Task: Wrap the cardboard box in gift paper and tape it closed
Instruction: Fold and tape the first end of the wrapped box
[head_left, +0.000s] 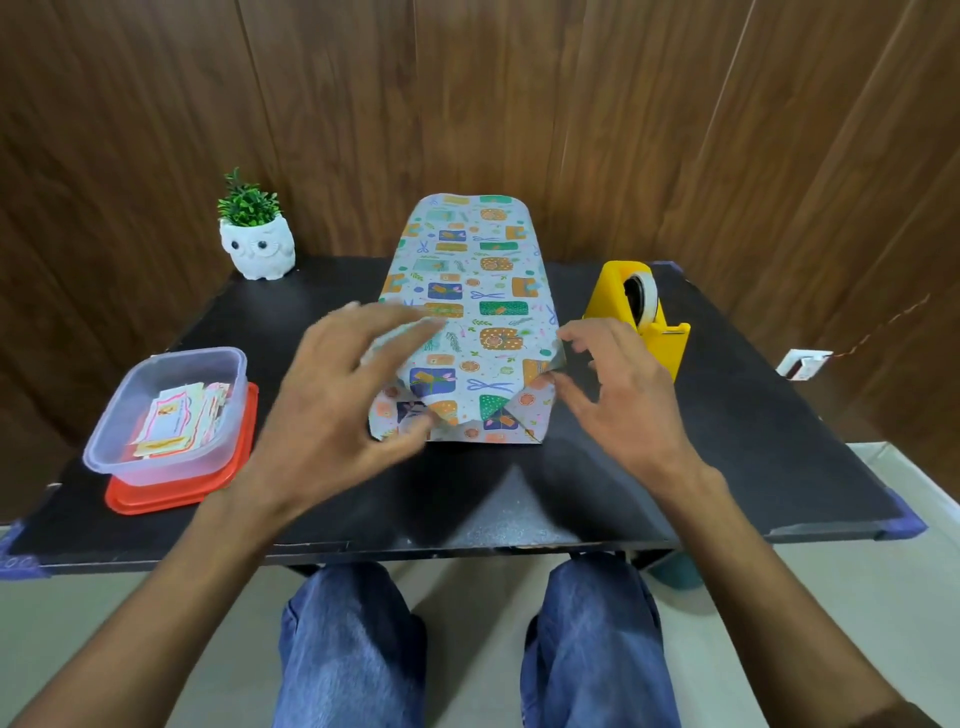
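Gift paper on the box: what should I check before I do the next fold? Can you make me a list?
1. Gift paper covers the top of the box: ok, no cardboard shows.
2. Near end folded flat: not ok, its corners stick out loose.
3. Far end closed: cannot tell, it faces away.
4. Tape dispenser close by with a roll in it: ok, it stands just right of the paper.
5. Both hands free: ok, the left hand and right hand hold nothing, with fingers spread by the near end.
6. Tape on the seam: cannot tell.
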